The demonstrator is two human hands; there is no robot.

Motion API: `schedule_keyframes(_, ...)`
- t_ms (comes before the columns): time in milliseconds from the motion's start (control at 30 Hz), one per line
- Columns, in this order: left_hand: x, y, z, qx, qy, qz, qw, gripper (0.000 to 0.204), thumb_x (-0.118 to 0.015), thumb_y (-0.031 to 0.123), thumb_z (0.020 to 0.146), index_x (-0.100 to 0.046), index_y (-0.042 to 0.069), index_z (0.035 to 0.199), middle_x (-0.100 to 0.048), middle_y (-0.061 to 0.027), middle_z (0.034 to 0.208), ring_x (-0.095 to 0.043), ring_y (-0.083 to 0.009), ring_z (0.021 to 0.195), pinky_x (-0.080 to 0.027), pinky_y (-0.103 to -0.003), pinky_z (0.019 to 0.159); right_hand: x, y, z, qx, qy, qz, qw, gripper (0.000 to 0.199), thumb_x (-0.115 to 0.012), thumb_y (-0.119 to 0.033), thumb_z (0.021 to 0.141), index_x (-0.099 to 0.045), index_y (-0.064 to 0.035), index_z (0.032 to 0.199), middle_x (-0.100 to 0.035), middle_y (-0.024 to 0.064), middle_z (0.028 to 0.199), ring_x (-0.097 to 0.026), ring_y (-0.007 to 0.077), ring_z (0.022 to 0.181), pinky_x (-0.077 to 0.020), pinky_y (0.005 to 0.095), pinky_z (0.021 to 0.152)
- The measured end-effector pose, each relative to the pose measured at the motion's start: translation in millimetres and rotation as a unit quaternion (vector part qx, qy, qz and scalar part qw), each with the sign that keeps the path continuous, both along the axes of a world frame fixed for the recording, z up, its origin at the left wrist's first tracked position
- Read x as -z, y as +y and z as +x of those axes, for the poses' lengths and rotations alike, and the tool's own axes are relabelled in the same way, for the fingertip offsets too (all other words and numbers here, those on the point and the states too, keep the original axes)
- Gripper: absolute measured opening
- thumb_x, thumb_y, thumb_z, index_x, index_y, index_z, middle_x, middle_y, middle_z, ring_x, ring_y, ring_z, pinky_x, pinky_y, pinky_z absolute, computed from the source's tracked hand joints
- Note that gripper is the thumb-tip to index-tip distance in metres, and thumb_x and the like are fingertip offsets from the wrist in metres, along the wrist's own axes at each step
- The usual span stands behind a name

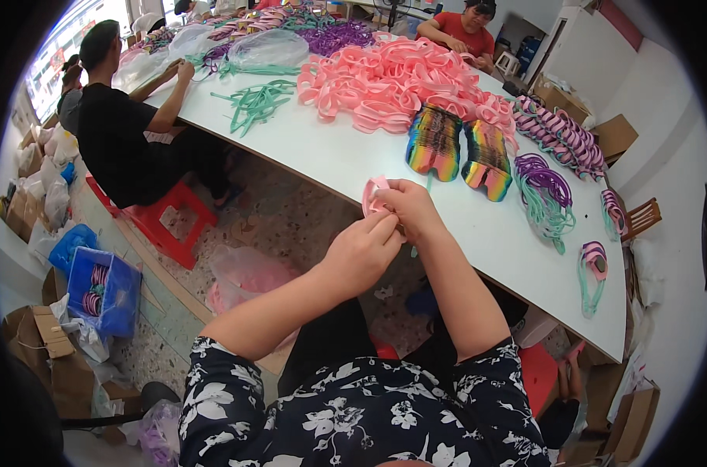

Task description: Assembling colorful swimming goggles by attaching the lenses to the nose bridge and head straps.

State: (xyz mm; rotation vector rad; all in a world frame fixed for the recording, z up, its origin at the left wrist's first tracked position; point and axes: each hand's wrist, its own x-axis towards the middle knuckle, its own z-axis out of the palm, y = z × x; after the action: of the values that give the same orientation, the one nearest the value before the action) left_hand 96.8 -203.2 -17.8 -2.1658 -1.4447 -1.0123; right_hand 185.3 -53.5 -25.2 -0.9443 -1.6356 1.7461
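Just off the table's near edge, my left hand (359, 251) and my right hand (413, 207) meet, fingers closed in a pinch. Between them is a pink goggle frame (372, 189), a soft curved loop whose upper part sticks out above my fingers; its lower part is hidden by them. A thin teal strip (429, 180) shows on the table edge behind my right hand. Nearest on the table are two stacks of rainbow mirrored lenses, a left stack (434, 144) and a right stack (487, 159). Behind these rises a large heap of pink frames (392, 82).
Teal straps (254, 103) lie at the left of the white table (307, 148). Purple and teal straps (546, 198), one goggle (595, 265) and a row of goggles (560, 132) are at right. Co-workers sit left (112, 117) and far side (466, 35). A blue crate (124, 292) stands on the floor.
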Motion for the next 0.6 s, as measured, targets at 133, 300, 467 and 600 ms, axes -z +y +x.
schedule_keyframes(133,-6,-54,2,0.031,-0.173,0.065,0.982,0.033,-0.063,-0.006,0.075,-0.068,0.0,0.107,-0.063,-0.0179,0.12,-0.064,-0.0342,0.105,-0.054,-0.039,0.09,-9,-72,34,0.01,0.126,0.01,0.992,0.04,-0.067,-0.009,0.086,-0.056,0.0078,0.121,-0.069,0.0103,0.096,-0.067,0.0147,0.084,-0.0531,0.0259,0.073)
schedule_keyframes(300,44,-78,9,0.023,-0.608,-0.128,0.783,0.048,-0.057,0.006,0.099,-0.042,-0.001,0.144,-0.05,-0.014,0.14,-0.053,-0.0219,0.125,-0.042,-0.035,0.108,-2,-147,84,-0.075,0.149,-0.063,0.984,0.04,-0.065,-0.003,0.092,-0.052,0.0028,0.129,-0.068,0.0086,0.101,-0.066,0.012,0.088,-0.0533,0.0239,0.079)
schedule_keyframes(467,68,-96,32,0.165,-0.8,-0.225,0.531,0.044,-0.06,0.015,0.099,-0.047,-0.001,0.137,-0.06,-0.0153,0.124,-0.061,-0.0181,0.113,-0.049,-0.032,0.097,28,-175,119,-0.079,0.136,-0.102,0.982,0.043,-0.061,0.0,0.092,-0.049,0.0027,0.133,-0.067,0.0095,0.102,-0.066,0.0139,0.09,-0.0538,0.0255,0.082)
schedule_keyframes(600,77,-104,49,0.092,-0.673,-0.231,0.697,0.045,-0.067,0.01,0.092,-0.05,0.0,0.133,-0.06,-0.0125,0.116,-0.063,-0.0182,0.105,-0.052,-0.031,0.09,40,-185,131,-0.016,0.088,-0.064,0.994,0.044,-0.056,0.002,0.094,-0.047,-0.0001,0.137,-0.063,0.0097,0.113,-0.063,0.0125,0.095,-0.0526,0.0239,0.079)
